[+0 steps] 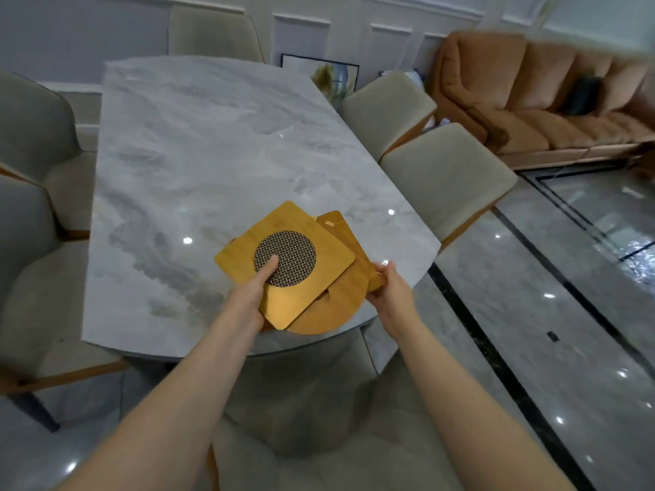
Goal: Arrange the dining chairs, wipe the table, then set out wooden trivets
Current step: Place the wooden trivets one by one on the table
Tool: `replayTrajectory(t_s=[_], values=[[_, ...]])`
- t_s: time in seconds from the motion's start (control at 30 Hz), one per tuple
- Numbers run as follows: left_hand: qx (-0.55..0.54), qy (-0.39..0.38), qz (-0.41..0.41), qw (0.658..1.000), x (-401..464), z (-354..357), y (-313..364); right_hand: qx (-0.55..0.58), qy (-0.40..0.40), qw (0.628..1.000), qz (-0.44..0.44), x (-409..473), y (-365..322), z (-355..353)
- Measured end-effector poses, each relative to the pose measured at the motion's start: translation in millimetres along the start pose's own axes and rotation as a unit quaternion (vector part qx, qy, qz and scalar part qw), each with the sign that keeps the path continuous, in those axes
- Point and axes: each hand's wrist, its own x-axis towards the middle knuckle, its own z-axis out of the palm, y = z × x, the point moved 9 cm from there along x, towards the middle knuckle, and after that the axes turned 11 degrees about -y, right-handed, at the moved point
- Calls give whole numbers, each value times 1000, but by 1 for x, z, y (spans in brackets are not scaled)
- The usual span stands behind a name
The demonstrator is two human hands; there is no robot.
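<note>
Left hand (253, 290) gripped the square bamboo trivet with woven round inset (283, 264), thumb on top. Right hand (388, 285) pinched the darker rounded wooden trivets (340, 306) beneath, apparently to separate the stack over the grey marble table (198, 154).

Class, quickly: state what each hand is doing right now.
Left hand: grips the square bamboo trivet with the round woven insert, thumb on top.
Right hand: holds the edge of the darker wooden trivets underneath.

left hand (252, 295) gripping square wooden trivet (301, 295), thumb on mesh disc (285, 257) | right hand (389, 286) holding lower trivets (340, 303) | above marble table (198, 154) edge
</note>
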Motion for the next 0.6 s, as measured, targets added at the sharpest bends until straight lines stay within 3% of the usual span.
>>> replayTrajectory(t_s=[0.2,0.4,0.6], values=[[54,-22,14,998,-20,63,-32,-93,26,995,15,-39,-35,-63],[60,-35,22,997,-24,147,-87,-116,51,992,-4,-60,-57,-150],[61,-72,1,996,-27,268,-196,-124,100,987,10,-75,-66,-300]])
